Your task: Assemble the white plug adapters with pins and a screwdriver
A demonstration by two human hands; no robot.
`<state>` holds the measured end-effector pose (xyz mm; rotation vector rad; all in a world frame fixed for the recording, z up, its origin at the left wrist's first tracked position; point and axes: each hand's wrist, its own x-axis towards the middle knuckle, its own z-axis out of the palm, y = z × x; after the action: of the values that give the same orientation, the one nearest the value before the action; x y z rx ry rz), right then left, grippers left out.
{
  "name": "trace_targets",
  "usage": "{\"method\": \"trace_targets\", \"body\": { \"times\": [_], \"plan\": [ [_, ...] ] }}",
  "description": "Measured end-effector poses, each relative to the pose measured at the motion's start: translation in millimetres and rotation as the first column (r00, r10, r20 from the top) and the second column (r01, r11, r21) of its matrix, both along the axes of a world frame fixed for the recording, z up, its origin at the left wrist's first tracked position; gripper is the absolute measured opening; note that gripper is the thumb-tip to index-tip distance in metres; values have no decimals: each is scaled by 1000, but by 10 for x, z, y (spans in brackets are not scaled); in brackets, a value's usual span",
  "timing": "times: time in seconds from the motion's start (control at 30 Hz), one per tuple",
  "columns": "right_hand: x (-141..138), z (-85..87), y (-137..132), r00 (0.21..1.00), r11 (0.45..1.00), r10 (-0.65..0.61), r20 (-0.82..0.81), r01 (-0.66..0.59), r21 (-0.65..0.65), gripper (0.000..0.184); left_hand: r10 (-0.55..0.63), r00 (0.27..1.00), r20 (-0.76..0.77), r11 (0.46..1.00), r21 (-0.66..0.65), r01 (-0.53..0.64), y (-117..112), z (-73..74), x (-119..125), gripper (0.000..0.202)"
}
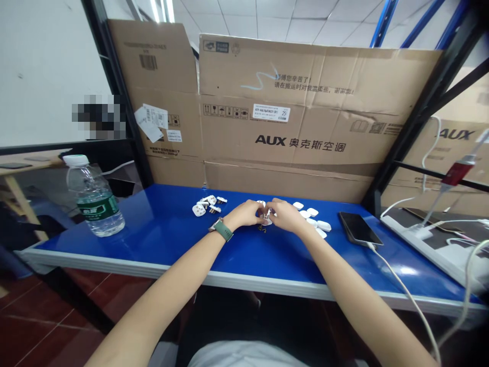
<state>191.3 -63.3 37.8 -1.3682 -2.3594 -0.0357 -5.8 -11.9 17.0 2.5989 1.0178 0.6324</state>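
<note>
Over the middle of the blue tabletop, my left hand [249, 212] and my right hand [286, 215] meet with fingers closed on one small white plastic plug part [268, 220]. The fingers cover most of it, so its details are hidden. Just below the hands lie small brass-coloured metal pieces [262, 230]. To the left sits a loose group of white plug pieces [199, 210], some with brass pins showing. Right of my right hand, several smooth white plug covers [312, 212] are scattered. A watch with a green strap [222, 229] is on my left wrist.
A water bottle [95, 204] stands at the left. On the right lie a phone [359, 228] with a white cable and a white power strip [424, 244] with plugs and cords. A tall cardboard panel [237, 148] closes off the back of the blue table [160, 224].
</note>
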Motion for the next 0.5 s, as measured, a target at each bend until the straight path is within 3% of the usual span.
{"method": "trace_targets", "body": {
  "times": [0.07, 0.13, 0.23, 0.33, 0.4, 0.5],
  "plan": [
    [23, 5, 49, 983, 999, 37, -177, -32, 27, 18, 17, 1000, -3, 1000, 1, -17, -2, 0, 4, 33],
    [46, 19, 103, 912, 995, 98, -398, -92, 33, 19, 29, 1000, -8, 1000, 4, -29, -9, 3, 8, 33],
    [69, 48, 170, 689, 975, 164, -706, -222, 9, 26, 41, 999, -12, 999, 18, -41, -23, 11, 12, 32],
    [70, 59, 205, 478, 959, 211, -853, -269, 86, 34, 55, 998, -9, 998, 21, -55, -39, 20, 14, 33],
    [57, 50, 211, 461, 959, 226, -858, -260, 113, 33, 59, 998, -8, 998, 17, -59, -49, 27, 15, 33],
    [22, 29, 192, 546, 964, 205, -812, -254, 73, 29, 67, 998, -20, 997, 24, -66, -58, 35, 18, 33]
  ]
}}
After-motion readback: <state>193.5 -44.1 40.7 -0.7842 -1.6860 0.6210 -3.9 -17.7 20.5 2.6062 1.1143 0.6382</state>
